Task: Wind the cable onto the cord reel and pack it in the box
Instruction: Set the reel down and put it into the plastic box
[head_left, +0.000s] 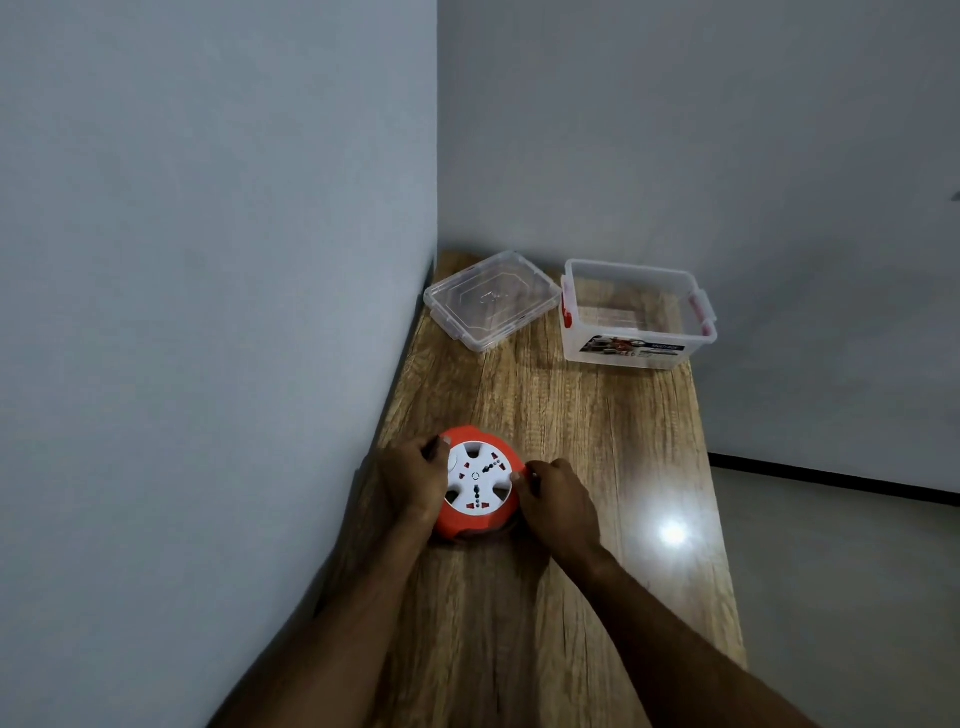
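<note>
A round orange cord reel (475, 486) with a white socket face lies flat on the wooden table (597, 467), near its left side. My left hand (410, 480) grips the reel's left rim. On the reel's right edge my right hand (556, 501) is closed, fingers pinching a small orange part there. No loose cable shows; a dark band under the reel is barely visible. A clear plastic box (636, 317) with red latches stands open at the table's far end. Its clear lid (491, 299) lies to the left of it.
Grey walls close in on the table's left side and far end. The right edge of the table drops to a pale floor (841, 597). A bright light spot reflects on the wood right of my right hand.
</note>
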